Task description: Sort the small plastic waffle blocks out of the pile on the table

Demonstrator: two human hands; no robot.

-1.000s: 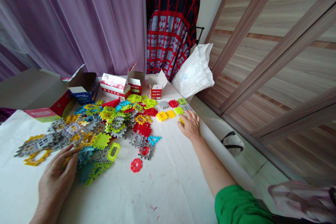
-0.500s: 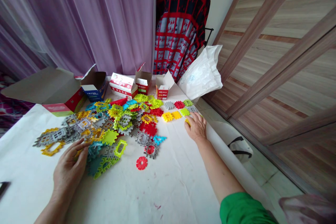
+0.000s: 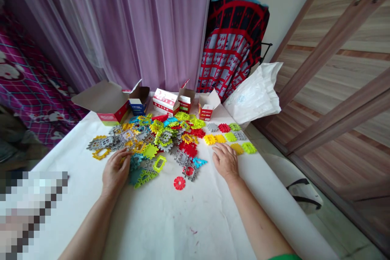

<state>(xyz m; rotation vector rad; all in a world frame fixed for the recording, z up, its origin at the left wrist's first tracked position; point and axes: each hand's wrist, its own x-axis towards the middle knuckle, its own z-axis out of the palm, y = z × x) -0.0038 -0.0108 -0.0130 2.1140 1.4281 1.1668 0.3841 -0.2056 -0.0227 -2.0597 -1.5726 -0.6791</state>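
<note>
A mixed pile of interlocking plastic pieces [image 3: 150, 151] in yellow, green, grey, red and blue spreads over the white-covered table. At its near left edge is my left hand [image 3: 115, 172], its fingers curled round a yellow piece [image 3: 123, 160] that shows only in part. My right hand [image 3: 226, 163] is palm down right of the pile, fingers apart, with nothing seen in it. Just beyond it lie short rows of pieces, among them a yellow one [image 3: 210, 139], a red one [image 3: 224, 128] and a green one [image 3: 249, 148]. A red flower-shaped disc [image 3: 179, 183] lies between my hands.
Opened boxes stand along the table's back: a large red one [image 3: 114, 115], a blue one [image 3: 138, 106], a white-and-red one [image 3: 165, 101] and smaller red ones [image 3: 205, 110]. A white bag [image 3: 254, 95] leans at the back right corner. A pale stool [image 3: 300, 185] is beside the table.
The view has swung left. My right hand has drawn back from the rows, uncovering a yellow piece beside a green one. My left hand stays at the pile's edge.
</note>
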